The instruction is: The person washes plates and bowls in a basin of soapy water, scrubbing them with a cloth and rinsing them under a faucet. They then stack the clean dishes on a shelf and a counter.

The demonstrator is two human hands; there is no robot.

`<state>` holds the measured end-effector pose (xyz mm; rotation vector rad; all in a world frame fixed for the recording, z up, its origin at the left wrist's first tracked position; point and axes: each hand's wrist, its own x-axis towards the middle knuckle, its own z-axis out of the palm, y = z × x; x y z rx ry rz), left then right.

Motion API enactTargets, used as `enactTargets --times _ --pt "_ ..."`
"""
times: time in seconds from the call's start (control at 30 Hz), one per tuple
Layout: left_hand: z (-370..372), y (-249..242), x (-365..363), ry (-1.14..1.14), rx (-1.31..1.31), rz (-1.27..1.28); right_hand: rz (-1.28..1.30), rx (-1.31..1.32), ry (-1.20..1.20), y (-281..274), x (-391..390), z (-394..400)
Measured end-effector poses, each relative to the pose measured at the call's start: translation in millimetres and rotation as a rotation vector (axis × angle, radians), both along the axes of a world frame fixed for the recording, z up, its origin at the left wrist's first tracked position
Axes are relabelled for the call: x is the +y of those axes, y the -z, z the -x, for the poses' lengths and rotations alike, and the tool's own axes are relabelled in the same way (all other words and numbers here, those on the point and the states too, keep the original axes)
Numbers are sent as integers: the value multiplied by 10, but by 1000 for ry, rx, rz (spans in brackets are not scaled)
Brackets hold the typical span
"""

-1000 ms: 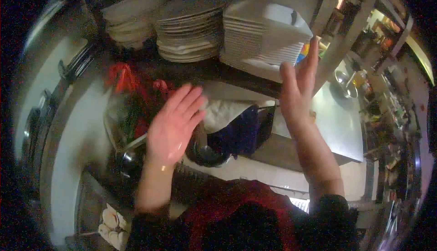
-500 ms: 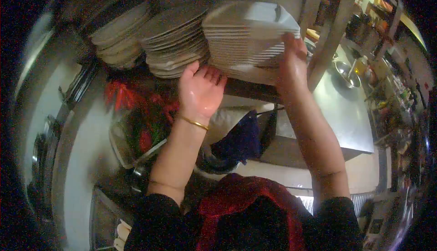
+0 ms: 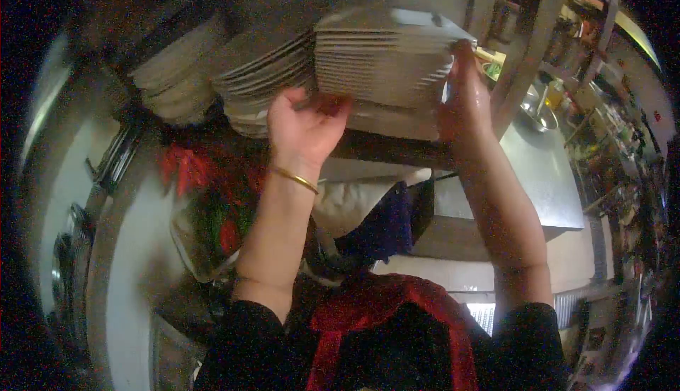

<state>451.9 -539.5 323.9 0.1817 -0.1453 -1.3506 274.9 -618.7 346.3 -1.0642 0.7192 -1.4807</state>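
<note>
Up at twelve o'clock, on the dark shelf (image 3: pixel 397 146), sits the stack of square white plates (image 3: pixel 379 65) I have hold of. My left hand (image 3: pixel 303 125) is cupped under its near corner at about ten o'clock from the middle of the view, fingers curled up against the lower plates and thumb to the side, a thin gold bangle (image 3: pixel 295 178) on that wrist. My right hand (image 3: pixel 464 104) is flat and upright against the stack's side at about one o'clock, palm pressed on the plate edges; I cannot tell how far those fingers wrap round the back. So both hands are closed on the stack, one from below, one from the side.

To my mind the weight wants to be carried from beneath, so I would get the right fingers under the bottom plate as well instead of only squeezing the edges. The stack looks tall and smooth, and I judge the upper plates could slide if it tips, so it should stay level and close to my chest. Just beside it at eleven o'clock lean the round plate stacks (image 3: pixel 265 79), near enough to knock. Below, at six o'clock, a dark blue cloth (image 3: pixel 386 224) hangs over a pale bundle (image 3: pixel 347 203), and at three o'clock lies the steel counter (image 3: pixel 538 178)
</note>
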Motion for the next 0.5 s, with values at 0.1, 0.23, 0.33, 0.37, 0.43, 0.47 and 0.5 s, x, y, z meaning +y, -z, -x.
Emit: enactTargets --times 0.1,0.23,0.33,0.37,0.43,0.47,0.5 --pt "51 15 -133 10 -78 110 10 -127 -86 86 -118 -22" --pt "433 90 -579 -26 -196 265 167 -68 -127 64 -93 -52" --pt "575 -42 -871 -190 -267 405 47 -152 -161 40 -84 13" --pt "601 -108 -882 -206 -146 387 67 -152 -163 -39 -128 -7" --pt "622 -46 -780 -214 -24 337 -53 -151 -198 -97 -174 -66" --pt "572 -27 -751 -147 -46 321 -97 -159 -213 -152 -184 -60" --pt "549 -54 -727 -80 -72 311 -32 -171 -270 -88 -269 -61"
